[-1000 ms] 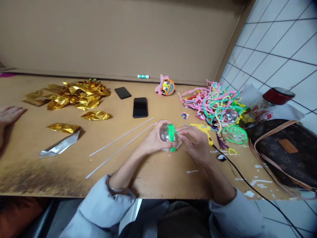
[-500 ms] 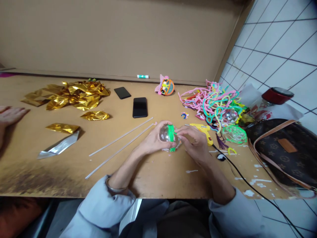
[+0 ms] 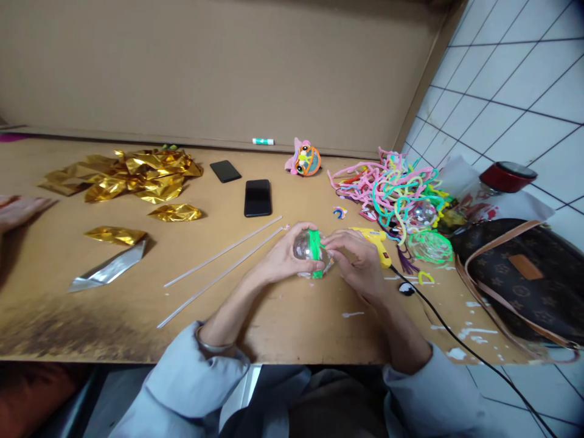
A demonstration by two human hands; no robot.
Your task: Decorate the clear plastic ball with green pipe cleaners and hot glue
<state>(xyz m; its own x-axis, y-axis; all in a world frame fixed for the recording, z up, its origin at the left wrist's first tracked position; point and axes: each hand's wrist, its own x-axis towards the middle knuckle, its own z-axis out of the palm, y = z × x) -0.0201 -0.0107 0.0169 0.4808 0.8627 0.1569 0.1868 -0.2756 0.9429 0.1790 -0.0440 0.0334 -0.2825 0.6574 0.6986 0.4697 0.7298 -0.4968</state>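
My left hand (image 3: 296,252) is wrapped round a clear plastic ball (image 3: 302,244), thumb at the front and fingers behind. A bright green strip (image 3: 315,250) runs as a band round the ball's middle. The fingers of my right hand (image 3: 349,252) are pinched together at the right edge of this band, touching it. What lies between those fingertips is mostly hidden. Just behind my right hand lies a yellow hot glue gun (image 3: 379,246), partly covered by the hand.
Colourful pipe cleaners (image 3: 387,188) are heaped at right, near a brown handbag (image 3: 524,274) and a red-lidded jar (image 3: 506,176). Two thin clear sticks (image 3: 219,278), two phones (image 3: 258,198), a decorated ball (image 3: 306,159) and gold foil (image 3: 146,173) lie about. Another person's hand (image 3: 22,213) rests at far left.
The view has shifted very slightly. Both hands keep nearly the same place and grip on the ball and its green band.
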